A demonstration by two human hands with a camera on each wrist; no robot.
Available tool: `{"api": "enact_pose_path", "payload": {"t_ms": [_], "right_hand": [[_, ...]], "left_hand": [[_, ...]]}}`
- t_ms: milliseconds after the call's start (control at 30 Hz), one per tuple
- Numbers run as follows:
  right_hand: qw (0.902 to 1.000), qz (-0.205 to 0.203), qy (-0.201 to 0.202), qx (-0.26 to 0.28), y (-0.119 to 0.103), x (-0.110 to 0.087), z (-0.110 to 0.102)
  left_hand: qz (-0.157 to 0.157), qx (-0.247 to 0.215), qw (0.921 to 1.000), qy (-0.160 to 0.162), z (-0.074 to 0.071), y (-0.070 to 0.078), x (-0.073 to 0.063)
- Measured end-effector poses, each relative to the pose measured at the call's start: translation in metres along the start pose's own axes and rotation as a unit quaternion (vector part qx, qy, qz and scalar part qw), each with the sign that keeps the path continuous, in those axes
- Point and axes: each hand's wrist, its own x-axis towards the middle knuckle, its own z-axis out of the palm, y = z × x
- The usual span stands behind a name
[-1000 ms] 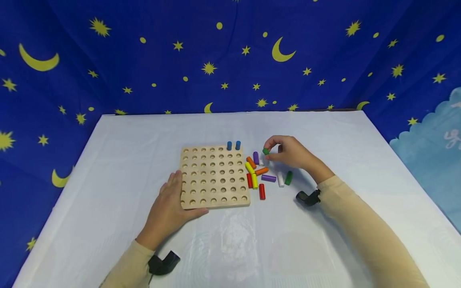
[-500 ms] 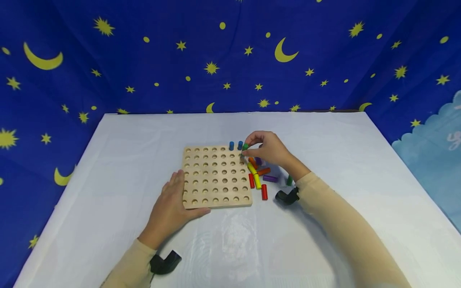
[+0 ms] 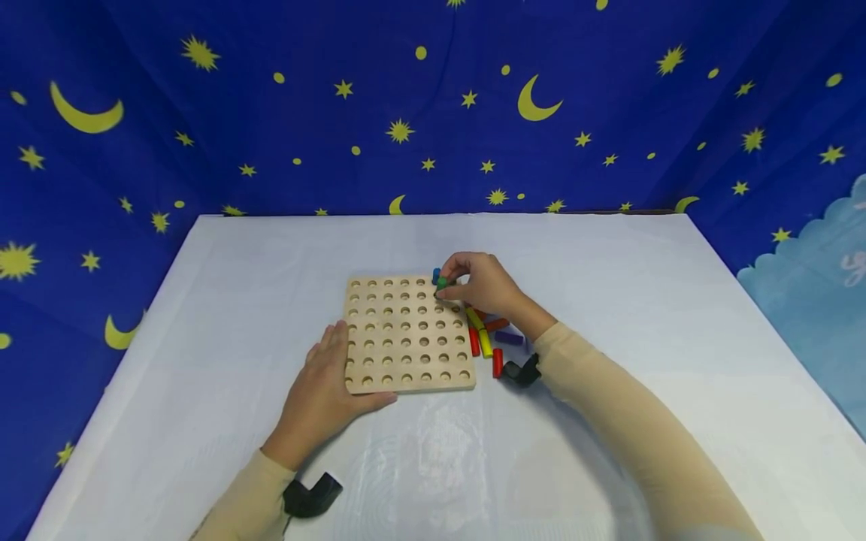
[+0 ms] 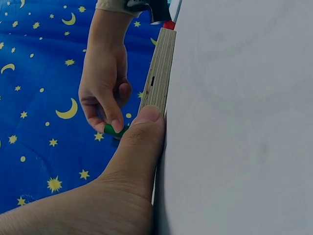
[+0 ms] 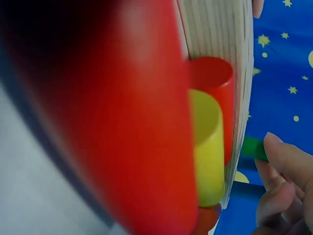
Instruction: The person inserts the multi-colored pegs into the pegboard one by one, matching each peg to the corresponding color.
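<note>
A light wooden board (image 3: 397, 334) with rows of round holes lies on the table. My left hand (image 3: 314, 402) rests against its left side, thumb (image 4: 139, 142) extended along the front edge. Between thumb and fingertips my right hand (image 3: 483, 284) pinches a green peg (image 3: 442, 283) above the board's back right part; the right wrist view shows this green peg (image 5: 253, 148) close to the board's top. A blue peg (image 3: 436, 275) stands in the back row just behind the fingers. The right hand hides the board's back right corner.
Loose pegs lie along the board's right side: red (image 3: 497, 363), yellow (image 3: 485, 344), orange (image 3: 498, 324) and purple (image 3: 509, 338). Some are behind the right wrist. Black wrist mounts (image 3: 313, 496) jut from both sleeves. A blue star-patterned cloth (image 3: 433, 105) hangs behind the table.
My right hand has carried the green peg leftward from beside the loose pegs to over the board, now covering one of the blue pegs. The left hand stays at the board.
</note>
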Motion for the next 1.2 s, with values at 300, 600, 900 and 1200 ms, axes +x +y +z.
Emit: {"api": "enact_pose_path", "payload": {"t_ms": [300,600,900,1200], "right_hand": [[0.9994,-0.011,-0.005,-0.032,-0.005,0.001,0.003],[0.9969,0.005,-0.013,-0.078,-0.01,0.001,0.001],[0.9928,-0.01,-0.014,-0.119,-0.008,0.001,0.004],[0.996,-0.011,-0.008,-0.088,-0.01,-0.006,-0.007]], "left_hand": [[-0.002,-0.003,1.0,-0.004,0.0,0.001,-0.001],[-0.005,0.0,1.0,-0.003,0.001,0.001,-0.001],[-0.004,0.004,1.0,-0.004,0.0,0.002,-0.001],[-0.003,0.005,1.0,-0.003,0.001,0.001,0.0]]}}
